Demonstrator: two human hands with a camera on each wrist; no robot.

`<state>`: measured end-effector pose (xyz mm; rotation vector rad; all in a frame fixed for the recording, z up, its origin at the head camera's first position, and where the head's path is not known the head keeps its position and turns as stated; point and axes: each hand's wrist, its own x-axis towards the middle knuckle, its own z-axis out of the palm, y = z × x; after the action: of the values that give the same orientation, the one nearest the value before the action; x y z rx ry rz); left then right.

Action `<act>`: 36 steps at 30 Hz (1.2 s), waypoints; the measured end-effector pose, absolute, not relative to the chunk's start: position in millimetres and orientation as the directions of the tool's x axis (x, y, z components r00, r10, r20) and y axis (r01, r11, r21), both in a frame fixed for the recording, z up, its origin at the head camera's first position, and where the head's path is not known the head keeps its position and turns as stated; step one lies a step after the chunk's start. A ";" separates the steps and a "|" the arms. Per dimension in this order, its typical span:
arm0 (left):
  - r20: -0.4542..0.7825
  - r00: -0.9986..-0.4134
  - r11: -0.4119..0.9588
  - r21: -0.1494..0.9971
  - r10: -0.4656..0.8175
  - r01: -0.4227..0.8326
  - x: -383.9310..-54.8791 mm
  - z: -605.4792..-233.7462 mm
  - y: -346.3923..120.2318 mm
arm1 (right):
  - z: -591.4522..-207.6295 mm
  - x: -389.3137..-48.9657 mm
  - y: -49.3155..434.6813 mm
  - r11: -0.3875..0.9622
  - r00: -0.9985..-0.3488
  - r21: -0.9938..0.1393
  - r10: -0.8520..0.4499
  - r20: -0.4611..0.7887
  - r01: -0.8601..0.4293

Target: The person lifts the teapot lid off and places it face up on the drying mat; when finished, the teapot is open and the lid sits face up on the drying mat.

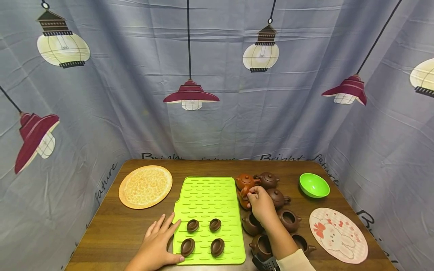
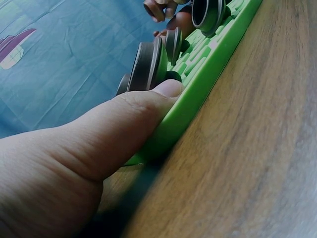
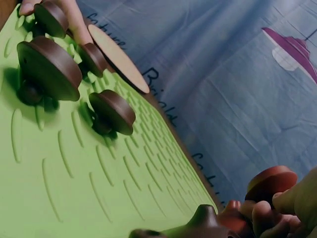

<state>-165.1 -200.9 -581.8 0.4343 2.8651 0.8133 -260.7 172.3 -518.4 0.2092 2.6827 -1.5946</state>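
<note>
My right hand [image 1: 262, 206] pinches a reddish-orange teapot lid [image 3: 271, 182], tilted, just over an orange teapot [image 1: 243, 203] at the right edge of the green mat [image 1: 210, 199]. Fingers partly cover that pot. Spread out at the mat's lower left is my left hand [image 1: 156, 241]; its thumb [image 2: 168, 88] touches the mat's rim beside a brown lid. Several dark brown teapot lids, among them a near one [image 1: 217, 247] and a farther one [image 1: 193, 226], lie in two rows on the mat, knob down in the right wrist view.
Behind the right hand stand a lidded orange teapot [image 1: 245, 180] and lidded brown teapots [image 1: 268, 180]. Several lidless brown teapots [image 1: 289, 220] sit around the right forearm. Farther right are a green bowl [image 1: 314, 185] and a rabbit placemat [image 1: 339, 235]. A round yellow mat [image 1: 145, 187] lies at left.
</note>
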 end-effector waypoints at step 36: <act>-0.038 -0.948 0.803 0.543 0.315 0.245 -165.3 -581.2 -200.8 | -519.1 -261.1 110.2 0.090 -0.960 -0.976 -0.183 -0.211 0.197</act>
<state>-165.3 -200.8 -581.2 0.4464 2.8622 0.8356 -261.1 110.2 -519.1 0.0141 2.0930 -1.9480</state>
